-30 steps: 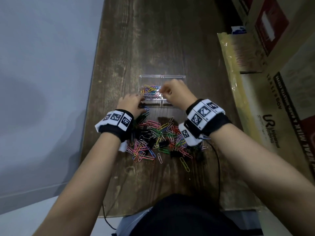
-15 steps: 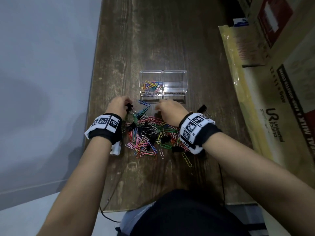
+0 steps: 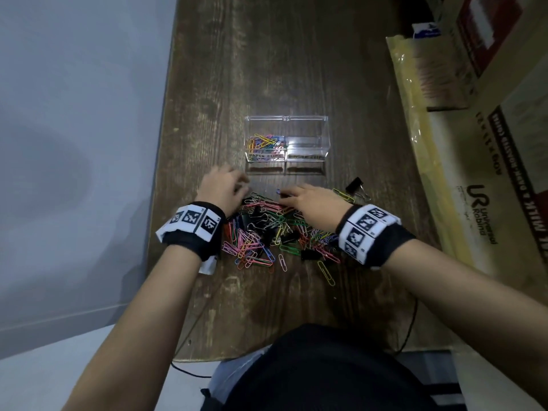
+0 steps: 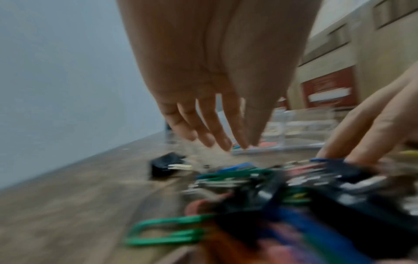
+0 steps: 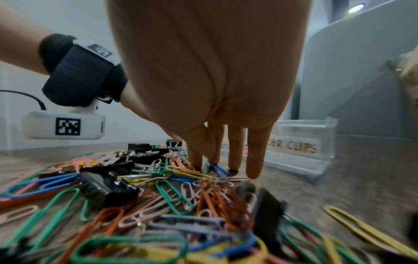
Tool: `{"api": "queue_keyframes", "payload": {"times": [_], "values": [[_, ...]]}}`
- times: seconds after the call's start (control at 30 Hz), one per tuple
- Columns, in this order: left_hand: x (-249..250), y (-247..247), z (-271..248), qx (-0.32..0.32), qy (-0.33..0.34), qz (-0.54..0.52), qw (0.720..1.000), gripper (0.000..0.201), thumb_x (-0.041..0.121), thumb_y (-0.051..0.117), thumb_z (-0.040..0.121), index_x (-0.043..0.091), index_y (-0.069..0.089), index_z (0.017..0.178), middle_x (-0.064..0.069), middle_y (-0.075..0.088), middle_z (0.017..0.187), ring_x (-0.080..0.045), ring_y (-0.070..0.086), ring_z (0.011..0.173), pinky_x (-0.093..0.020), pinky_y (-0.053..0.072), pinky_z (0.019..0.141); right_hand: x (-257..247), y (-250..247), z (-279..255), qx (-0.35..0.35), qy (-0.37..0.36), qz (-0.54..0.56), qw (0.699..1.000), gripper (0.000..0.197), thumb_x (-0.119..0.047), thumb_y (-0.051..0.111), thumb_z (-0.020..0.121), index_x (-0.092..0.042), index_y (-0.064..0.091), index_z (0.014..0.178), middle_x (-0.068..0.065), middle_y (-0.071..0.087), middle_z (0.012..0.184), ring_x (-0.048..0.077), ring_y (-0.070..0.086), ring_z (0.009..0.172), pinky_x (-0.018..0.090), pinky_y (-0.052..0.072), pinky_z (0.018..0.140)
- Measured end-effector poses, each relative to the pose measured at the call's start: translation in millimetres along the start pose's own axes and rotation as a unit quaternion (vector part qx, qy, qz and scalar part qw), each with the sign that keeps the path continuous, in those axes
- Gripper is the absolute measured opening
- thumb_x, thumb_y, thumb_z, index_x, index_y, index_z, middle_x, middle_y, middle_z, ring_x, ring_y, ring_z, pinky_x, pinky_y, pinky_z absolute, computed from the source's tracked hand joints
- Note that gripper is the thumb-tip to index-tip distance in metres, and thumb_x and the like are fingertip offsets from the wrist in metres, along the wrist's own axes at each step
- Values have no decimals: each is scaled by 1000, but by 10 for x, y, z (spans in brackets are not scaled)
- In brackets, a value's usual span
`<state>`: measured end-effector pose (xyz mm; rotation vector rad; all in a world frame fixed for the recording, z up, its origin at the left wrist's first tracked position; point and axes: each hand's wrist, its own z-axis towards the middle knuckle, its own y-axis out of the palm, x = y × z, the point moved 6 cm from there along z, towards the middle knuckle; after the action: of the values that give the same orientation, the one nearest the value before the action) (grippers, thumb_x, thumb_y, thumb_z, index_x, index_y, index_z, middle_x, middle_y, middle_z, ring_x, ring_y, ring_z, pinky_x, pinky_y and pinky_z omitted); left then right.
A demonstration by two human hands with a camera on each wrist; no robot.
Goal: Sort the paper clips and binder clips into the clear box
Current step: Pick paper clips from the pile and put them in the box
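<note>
Paper clips (image 3: 261,232) in many colours lie heaped with black binder clips (image 3: 258,213) on the wooden table (image 3: 296,69), just on the person's side of the clear box (image 3: 286,140). That box has two compartments: the left one, labelled for paper clips, holds a small bunch of coloured clips (image 3: 264,141); the right one, labelled for binder clips, shows none. One black binder clip (image 3: 355,186) sits off to the right of the heap, near the box's right front corner, with a yellow paper clip (image 3: 343,194) beside it.

Near the box's left front corner, the left hand (image 3: 222,185) hovers over the far left edge of the heap, fingers hanging slack and gripping nothing (the left wrist view is blurred, but the fingertips (image 4: 224,144) show apart and bare). A lone binder clip (image 4: 166,165) lies on the table just below them.

On the box's near side, the right hand (image 3: 308,203) reaches down onto the far edge of the heap, fingers straight, their tips (image 5: 253,171) touching the table and a blue paper clip (image 5: 216,168); whether it is pinched I cannot tell.
</note>
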<state>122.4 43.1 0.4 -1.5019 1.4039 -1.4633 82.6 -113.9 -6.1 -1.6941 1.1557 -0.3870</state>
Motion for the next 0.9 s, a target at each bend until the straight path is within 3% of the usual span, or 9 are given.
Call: {"api": "queue_keyframes", "payload": {"times": [0.13,0.23,0.3,0.4,0.53,0.7,0.8,0.9], "values": [[394,277,-27,-109,59,45,991,64,62,60,72,21,51,120,-5,51,125,-24,42,120,-42,31,103,288,-47,-228,118,60,133,982,42,-5,47,91,-16,51,132,5,54,135,23,51,124,41,40,106],[585,421,-33,-132,87,77,984,81,69,67,57,21,48,120,-4,48,120,-24,43,116,-41,32,100,360,68,-265,76,108,105,986,59,-29,63,85,-16,41,139,4,44,142,23,41,130,40,32,111],[654,461,-20,-132,91,78,984,78,65,69,59,20,47,119,-5,49,119,-25,45,114,-40,34,97,293,122,-246,50,108,50,992,71,-35,68,80,-16,37,141,4,39,142,23,36,131,40,30,110],[675,468,-24,-133,90,55,986,62,49,69,71,15,49,120,-8,50,120,-27,47,113,-40,39,95,172,176,-207,60,89,19,994,64,-27,67,82,-13,40,138,8,42,134,25,39,124,39,35,104],[584,458,-70,-150,88,11,985,52,29,69,78,10,50,123,-12,48,120,-29,46,115,-38,38,98,138,214,-240,92,95,86,988,45,-14,60,88,-9,48,131,10,46,125,27,43,118,37,38,101],[607,469,-100,-149,108,22,983,56,25,72,74,9,48,122,-13,49,118,-29,48,111,-38,40,97,138,258,-267,61,100,118,986,60,-11,64,85,-8,39,139,11,43,127,27,40,121,39,36,104],[713,491,-93,-137,111,11,984,37,15,62,82,4,51,116,-16,54,116,-31,51,110,-38,40,94,152,227,-214,110,120,121,979,41,-3,55,87,-4,50,128,13,49,120,28,44,117,38,39,100],[746,499,-74,-138,84,-10,987,29,16,60,85,3,54,110,-17,58,115,-32,53,109,-37,39,92,149,182,-170,140,131,126,973,31,3,48,88,-2,57,117,15,54,114,30,49,112,39,42,95]]}}
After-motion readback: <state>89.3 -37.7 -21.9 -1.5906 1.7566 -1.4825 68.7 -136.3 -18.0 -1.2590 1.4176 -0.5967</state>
